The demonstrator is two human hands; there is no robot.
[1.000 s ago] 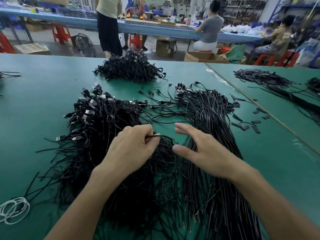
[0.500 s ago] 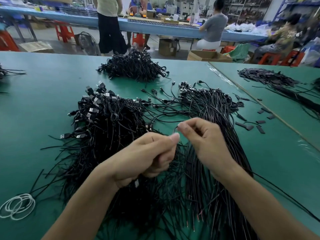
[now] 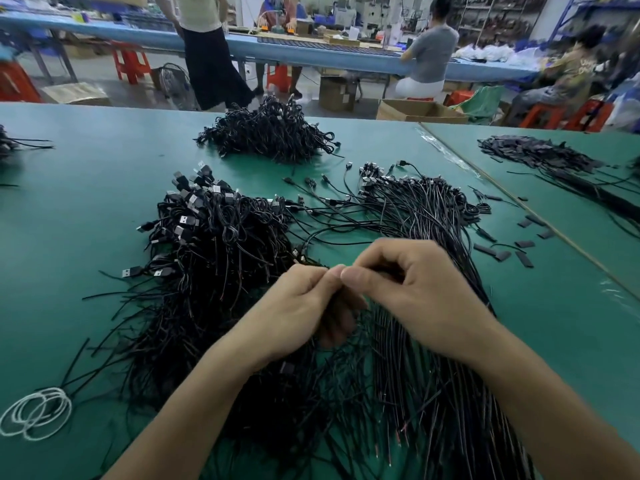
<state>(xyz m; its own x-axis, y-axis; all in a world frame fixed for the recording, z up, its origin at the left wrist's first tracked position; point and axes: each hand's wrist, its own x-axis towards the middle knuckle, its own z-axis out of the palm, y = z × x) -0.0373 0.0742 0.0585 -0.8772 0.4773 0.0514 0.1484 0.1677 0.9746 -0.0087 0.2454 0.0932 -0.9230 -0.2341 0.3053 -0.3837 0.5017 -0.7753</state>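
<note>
Head view, looking down on a green table [image 3: 86, 209]. Left of its middle, a plug heap [image 3: 221, 237]: tangled black leads, silver-tipped plugs sticking up along the far side. Taken below as the landmark.

Just right of the plug heap's near end, over loose lead ends: left hand [image 3: 294, 306], fingers curled under, thumb and forefinger closed in a pinch. Tip to tip with it, a little further right of the plug heap: right hand [image 3: 419, 292], fingers curled the same way, also pinching. Gripped between the two pinches: a thin black cable [image 3: 382, 271], seen only as a dark bit inside the right hand's curl, otherwise hidden by fingers. Cannot tell which way it runs.

Right of the plug heap, beyond and beneath the right hand: a straight bundle [image 3: 433, 230] of black leads laid side by side, small plugs at the far end, bare ends toward the camera.

Behind the plug heap, well apart: a far pile [image 3: 270, 136] of coiled black leads.

Left of the plug heap and nearer the camera: white loops [image 3: 34, 414] lying flat.

Far right of the plug heap, past the straight bundle: black sleeve bits [image 3: 519, 244], scattered. Further right still, on the adjoining table top: a strip pile [image 3: 540, 154].

Well behind the plug heap, off the table: a cardboard box [image 3: 419, 112] on the floor, and people [image 3: 429, 53] at a long blue bench [image 3: 311, 53].
</note>
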